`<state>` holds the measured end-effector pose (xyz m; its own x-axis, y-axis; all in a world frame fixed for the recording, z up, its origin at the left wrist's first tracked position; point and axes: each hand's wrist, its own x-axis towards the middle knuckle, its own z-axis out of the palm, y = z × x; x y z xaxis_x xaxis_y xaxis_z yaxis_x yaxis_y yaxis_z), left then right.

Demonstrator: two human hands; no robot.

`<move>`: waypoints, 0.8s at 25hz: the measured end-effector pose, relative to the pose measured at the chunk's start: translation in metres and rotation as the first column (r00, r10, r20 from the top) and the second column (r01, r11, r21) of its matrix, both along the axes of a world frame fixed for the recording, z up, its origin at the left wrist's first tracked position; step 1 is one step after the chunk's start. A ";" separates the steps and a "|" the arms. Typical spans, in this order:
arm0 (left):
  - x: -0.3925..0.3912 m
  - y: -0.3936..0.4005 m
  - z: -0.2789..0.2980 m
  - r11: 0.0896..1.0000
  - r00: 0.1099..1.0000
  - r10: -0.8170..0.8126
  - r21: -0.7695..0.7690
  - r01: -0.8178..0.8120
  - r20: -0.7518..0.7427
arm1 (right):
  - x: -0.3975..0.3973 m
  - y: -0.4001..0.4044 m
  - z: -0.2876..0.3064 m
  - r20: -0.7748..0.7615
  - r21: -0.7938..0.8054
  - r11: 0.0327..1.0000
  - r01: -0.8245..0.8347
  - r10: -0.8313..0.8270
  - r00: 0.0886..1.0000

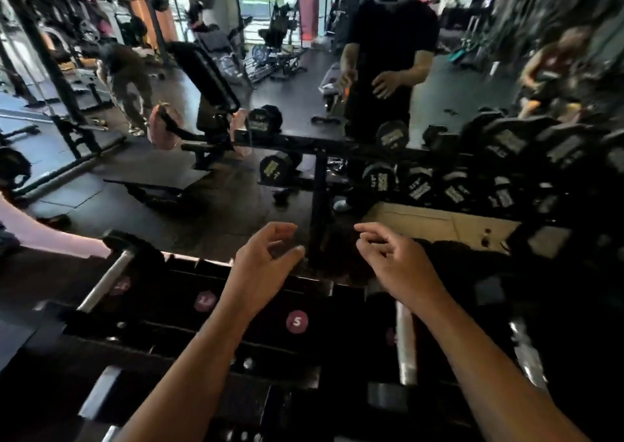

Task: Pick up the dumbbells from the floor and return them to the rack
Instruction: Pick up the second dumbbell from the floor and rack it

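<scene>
I stand over a black dumbbell rack with round pink weight labels, one reading 5. My left hand and my right hand hover above its top tier, both empty with fingers loosely curled and apart. A black dumbbell with a silver handle lies on the rack at the left. Another silver-handled dumbbell rests at the right, below my right forearm. A wall mirror ahead reflects the rack and several black dumbbells.
The mirror shows my own reflection in black, an incline bench, another person bending at the left and one seated at the right. Dark rubber floor lies left of the rack.
</scene>
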<state>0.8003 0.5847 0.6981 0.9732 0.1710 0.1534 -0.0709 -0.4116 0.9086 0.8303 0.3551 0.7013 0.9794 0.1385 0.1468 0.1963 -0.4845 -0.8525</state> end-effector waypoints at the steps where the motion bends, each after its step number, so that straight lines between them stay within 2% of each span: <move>1: -0.004 -0.034 0.005 0.998 0.998 -0.057 0.017 0.057 0.000 | -0.017 -0.036 0.004 0.008 -0.007 0.998 0.055 -0.055 0.998; 5: -0.039 -0.180 0.018 0.944 0.948 -0.317 0.091 0.316 -0.004 | -0.107 -0.177 0.009 0.021 -0.045 0.954 0.295 -0.295 0.955; 10: -0.114 -0.363 0.023 0.774 0.785 -0.617 0.137 0.618 -0.056 | -0.262 -0.340 0.006 0.000 -0.100 0.832 0.546 -0.548 0.836; 15: -0.221 -0.532 0.011 0.485 0.502 -0.855 0.142 0.863 -0.128 | -0.440 -0.461 -0.015 0.013 -0.203 0.592 0.780 -0.795 0.607; 20: -0.320 -0.650 0.003 0.178 0.219 -0.952 0.197 0.964 -0.213 | -0.584 -0.515 -0.035 -0.015 -0.216 0.323 0.921 -0.945 0.328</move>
<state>0.4807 -0.0652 0.7014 0.3555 -0.9343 -0.0264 -0.5484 -0.2314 0.8035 0.2459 -0.1596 0.6665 0.4796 -0.8719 0.0991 -0.5596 -0.3909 -0.7308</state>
